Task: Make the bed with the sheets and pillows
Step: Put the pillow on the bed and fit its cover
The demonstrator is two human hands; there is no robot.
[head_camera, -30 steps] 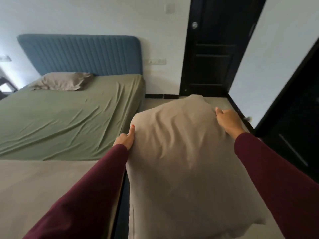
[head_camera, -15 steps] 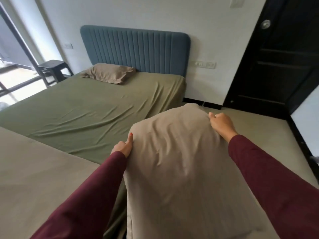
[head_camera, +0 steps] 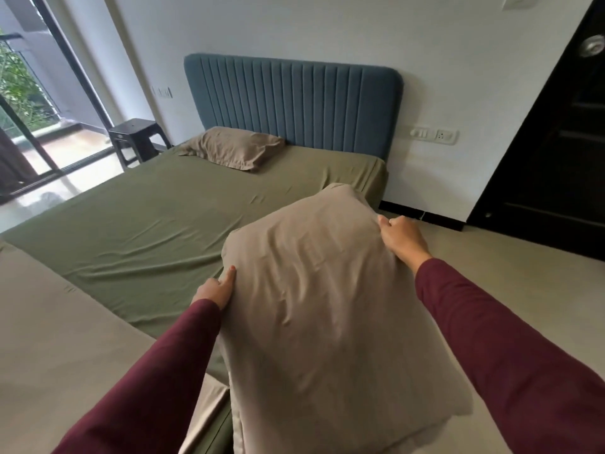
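I hold a beige pillow (head_camera: 314,299) in the air in front of me, beside the bed's right edge. My left hand (head_camera: 216,288) grips its left side, thumb on top. My right hand (head_camera: 401,239) grips its upper right edge. The bed carries a green fitted sheet (head_camera: 157,231), lightly wrinkled. A second beige pillow (head_camera: 234,146) lies at the head of the bed on its left half, against the blue padded headboard (head_camera: 294,99). A beige top sheet (head_camera: 59,339) covers the near left part of the bed.
A dark stool (head_camera: 137,139) stands left of the bed by a glass sliding door (head_camera: 29,119). A dark wooden door (head_camera: 556,142) is on the right. Beige floor (head_camera: 507,276) runs along the bed's right side. Wall sockets (head_camera: 433,135) sit beside the headboard.
My view has swung left and moved nearer the head of the bed. The pillow, still held by both hands, has come over toward the bed's right edge.
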